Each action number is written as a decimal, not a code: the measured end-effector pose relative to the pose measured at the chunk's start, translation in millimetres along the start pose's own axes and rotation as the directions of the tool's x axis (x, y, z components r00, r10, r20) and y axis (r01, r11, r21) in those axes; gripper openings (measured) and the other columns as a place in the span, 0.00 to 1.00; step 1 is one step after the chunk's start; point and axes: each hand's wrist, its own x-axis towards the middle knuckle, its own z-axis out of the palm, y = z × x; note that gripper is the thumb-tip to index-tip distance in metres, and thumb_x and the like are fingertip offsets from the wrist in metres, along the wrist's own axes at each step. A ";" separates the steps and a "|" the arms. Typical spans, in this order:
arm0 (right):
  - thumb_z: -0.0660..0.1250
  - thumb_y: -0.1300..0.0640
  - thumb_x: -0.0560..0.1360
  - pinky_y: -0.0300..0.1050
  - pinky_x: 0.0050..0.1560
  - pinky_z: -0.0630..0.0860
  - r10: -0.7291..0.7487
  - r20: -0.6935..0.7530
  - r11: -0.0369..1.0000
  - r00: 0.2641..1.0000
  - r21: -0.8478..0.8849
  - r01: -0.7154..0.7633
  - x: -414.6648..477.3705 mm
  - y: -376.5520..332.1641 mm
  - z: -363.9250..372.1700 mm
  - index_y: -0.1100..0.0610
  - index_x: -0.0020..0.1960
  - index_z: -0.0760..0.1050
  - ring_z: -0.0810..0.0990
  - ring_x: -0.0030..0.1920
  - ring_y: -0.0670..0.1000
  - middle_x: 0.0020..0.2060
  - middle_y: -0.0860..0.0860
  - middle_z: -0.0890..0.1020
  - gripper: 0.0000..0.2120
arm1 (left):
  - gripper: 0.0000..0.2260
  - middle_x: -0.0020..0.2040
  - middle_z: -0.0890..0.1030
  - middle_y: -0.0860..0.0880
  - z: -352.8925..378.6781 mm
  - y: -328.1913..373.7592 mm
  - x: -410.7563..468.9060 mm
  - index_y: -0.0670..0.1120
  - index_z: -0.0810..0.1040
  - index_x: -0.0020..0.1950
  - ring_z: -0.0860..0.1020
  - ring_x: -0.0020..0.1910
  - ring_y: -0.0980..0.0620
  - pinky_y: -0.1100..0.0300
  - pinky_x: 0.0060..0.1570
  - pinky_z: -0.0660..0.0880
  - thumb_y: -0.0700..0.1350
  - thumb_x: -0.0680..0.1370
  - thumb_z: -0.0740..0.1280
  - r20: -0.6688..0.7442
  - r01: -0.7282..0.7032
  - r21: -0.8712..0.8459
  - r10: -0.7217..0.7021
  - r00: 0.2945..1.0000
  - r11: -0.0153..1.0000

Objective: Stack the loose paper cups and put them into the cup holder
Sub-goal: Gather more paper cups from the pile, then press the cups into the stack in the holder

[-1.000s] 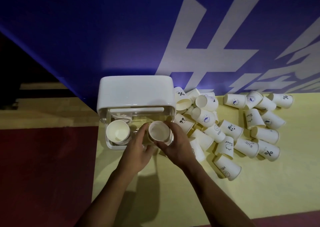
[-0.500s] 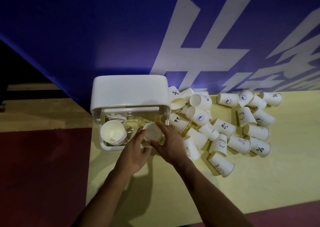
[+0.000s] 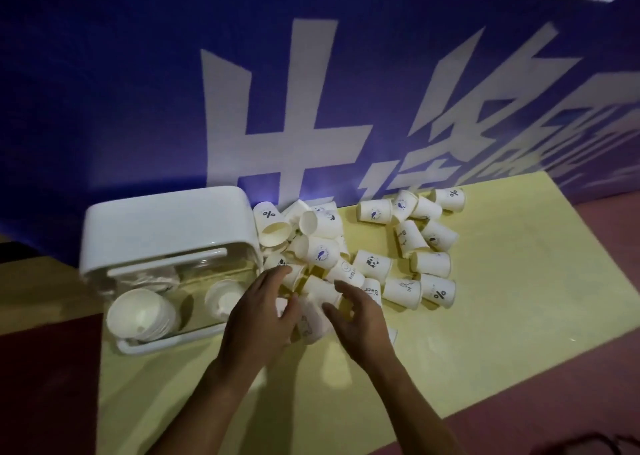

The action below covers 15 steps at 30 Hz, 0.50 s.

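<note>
The left hand (image 3: 258,319) is keeping its grip loose, with fingers spread out and holding nothing. The right hand (image 3: 362,326) is bending its fingers toward a cup, but the blur is hiding whether its grip is closing on it (I cannot tell). That near cup (image 3: 311,319) is lying on its side right between the two hands, in the middle of the frame. Its long way is running roughly up and down the frame. Both hands are about equally near it, palms facing each other, arms coming in from the bottom. More loose cups (image 3: 372,264) are lying in a heap just above and to the right, on the yellow surface (image 3: 502,316). The cup holder (image 3: 166,219) is sitting at the left, just beside the left hand, with a cup stack (image 3: 138,312) inside it.
</note>
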 end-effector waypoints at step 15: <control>0.74 0.49 0.76 0.26 0.50 0.73 0.131 -0.082 0.974 0.988 0.194 -0.113 94.5 147.8 -196.7 0.48 0.68 0.77 0.81 0.56 0.41 0.56 0.41 0.84 0.21 | 0.30 0.75 0.71 0.50 183.1 138.9 191.5 0.50 0.67 0.77 0.72 0.71 0.46 0.51 0.62 0.74 0.54 0.77 0.72 0.220 -0.040 0.291 -0.026 0.975 0.956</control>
